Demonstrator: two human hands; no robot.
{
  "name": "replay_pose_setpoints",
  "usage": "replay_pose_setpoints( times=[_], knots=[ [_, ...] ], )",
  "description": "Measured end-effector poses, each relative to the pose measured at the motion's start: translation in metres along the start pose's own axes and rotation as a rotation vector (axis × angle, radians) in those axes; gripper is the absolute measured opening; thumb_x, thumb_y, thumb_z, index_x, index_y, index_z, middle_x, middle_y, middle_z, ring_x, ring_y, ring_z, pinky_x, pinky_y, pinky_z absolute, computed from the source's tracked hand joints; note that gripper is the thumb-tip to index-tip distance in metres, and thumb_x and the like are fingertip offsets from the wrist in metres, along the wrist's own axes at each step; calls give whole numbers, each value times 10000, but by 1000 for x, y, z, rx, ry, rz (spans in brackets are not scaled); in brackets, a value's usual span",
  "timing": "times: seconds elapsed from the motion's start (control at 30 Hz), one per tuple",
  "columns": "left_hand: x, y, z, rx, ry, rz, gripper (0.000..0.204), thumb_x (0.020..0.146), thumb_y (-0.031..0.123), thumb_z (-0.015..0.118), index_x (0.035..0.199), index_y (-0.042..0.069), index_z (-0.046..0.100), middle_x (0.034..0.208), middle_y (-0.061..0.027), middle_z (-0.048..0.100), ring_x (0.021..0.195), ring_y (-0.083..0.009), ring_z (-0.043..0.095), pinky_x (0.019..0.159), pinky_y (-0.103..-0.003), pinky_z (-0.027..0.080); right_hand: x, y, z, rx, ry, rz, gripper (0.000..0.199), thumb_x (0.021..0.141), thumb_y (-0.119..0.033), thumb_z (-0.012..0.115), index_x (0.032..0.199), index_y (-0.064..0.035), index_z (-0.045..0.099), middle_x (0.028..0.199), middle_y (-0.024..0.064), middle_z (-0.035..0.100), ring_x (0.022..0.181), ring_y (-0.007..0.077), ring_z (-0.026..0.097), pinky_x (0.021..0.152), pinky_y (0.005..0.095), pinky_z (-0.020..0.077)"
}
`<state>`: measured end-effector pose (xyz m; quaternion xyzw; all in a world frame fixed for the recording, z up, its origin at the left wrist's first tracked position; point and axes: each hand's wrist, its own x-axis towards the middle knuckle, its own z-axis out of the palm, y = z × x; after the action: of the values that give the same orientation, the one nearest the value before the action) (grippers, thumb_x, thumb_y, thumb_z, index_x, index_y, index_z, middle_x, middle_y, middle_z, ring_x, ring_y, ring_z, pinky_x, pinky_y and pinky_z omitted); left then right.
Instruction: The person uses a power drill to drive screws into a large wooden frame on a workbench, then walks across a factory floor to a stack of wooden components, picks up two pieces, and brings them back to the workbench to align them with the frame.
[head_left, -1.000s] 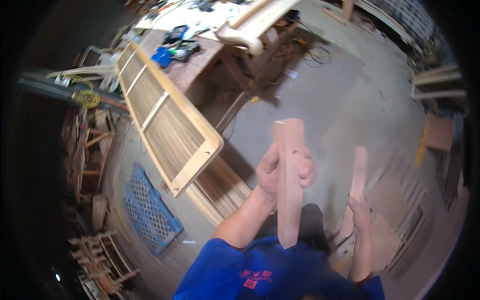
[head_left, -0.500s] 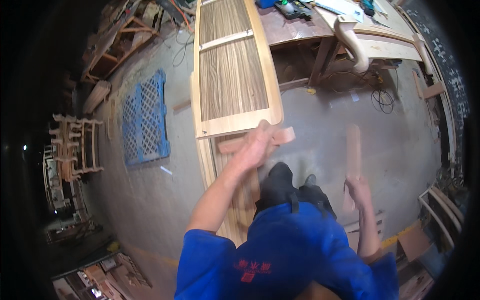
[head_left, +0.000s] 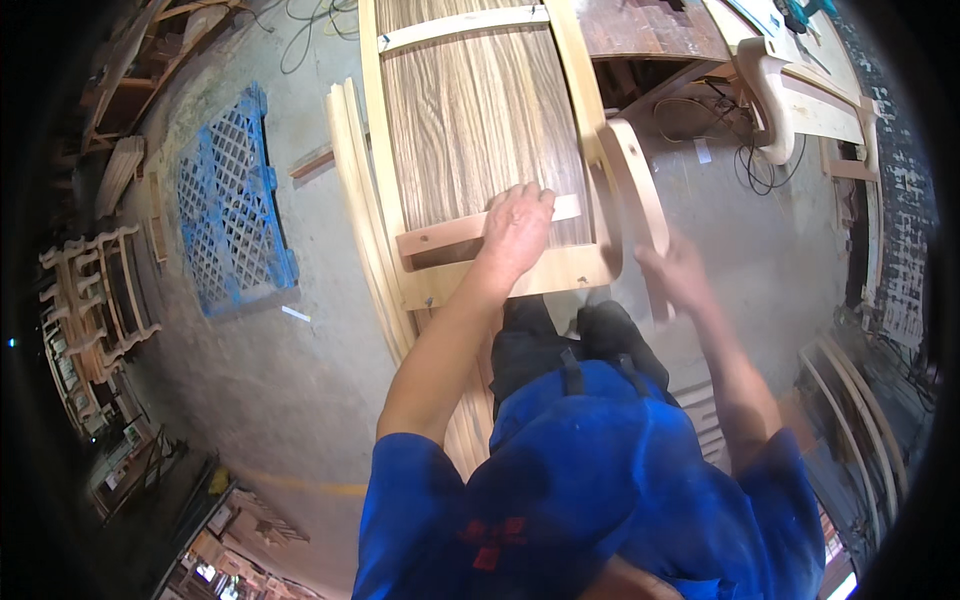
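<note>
A pale-framed wooden panel (head_left: 470, 120) with striped, dark grain lies in front of me, its near end toward my body. My left hand (head_left: 520, 228) is closed over a short, pale wooden strip (head_left: 440, 236). The strip crosses the panel near its near end, with a dark hole in its left part. My right hand (head_left: 675, 275), slightly blurred, grips the lower part of a longer wooden piece (head_left: 638, 185) with a rounded top and holes. That piece stands tilted along the panel's right edge; whether it touches the edge I cannot tell.
Long wooden strips (head_left: 352, 210) run along the panel's left side. A blue plastic pallet (head_left: 235, 205) lies on the floor at the left. At the far right a workbench (head_left: 815, 105) carries a curved wooden leg (head_left: 765, 100), with black cable (head_left: 760, 170) below it.
My left hand has brought the strip from the panel's near end onto its surface. My right hand has moved the longer piece leftward to the panel's right edge. The view has shifted.
</note>
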<state>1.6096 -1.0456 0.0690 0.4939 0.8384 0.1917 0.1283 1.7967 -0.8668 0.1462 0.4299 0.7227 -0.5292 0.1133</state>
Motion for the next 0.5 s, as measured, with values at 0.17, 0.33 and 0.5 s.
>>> replay_pose_setpoints(
  times=[0.17,0.33,0.5],
  knots=[
    [-3,-6,-5,-39,71,37,298,761,104,706,1053,71,657,1081,-137,622,1124,-302,552,1028,-473,373,98,-74,33,-265,98,-324,547,785,-195,660,1280,7,542,1084,266,663,1028,387,645,921,412,499],
    [-60,-44,-47,2,133,-341,595,710,107,791,1259,43,572,1323,-204,485,1267,-386,429,1090,-523,297,165,-116,46,-534,177,-605,546,819,-150,704,1309,-27,497,1191,269,567,1140,428,528,995,452,433],
    [-119,-95,-55,-11,204,-531,564,727,-21,705,1267,58,563,1288,-202,499,1219,-376,469,1061,-459,368,135,-78,34,-528,275,-887,529,799,-153,746,1266,-14,541,1189,231,569,1151,392,512,990,444,436]
  ],
)
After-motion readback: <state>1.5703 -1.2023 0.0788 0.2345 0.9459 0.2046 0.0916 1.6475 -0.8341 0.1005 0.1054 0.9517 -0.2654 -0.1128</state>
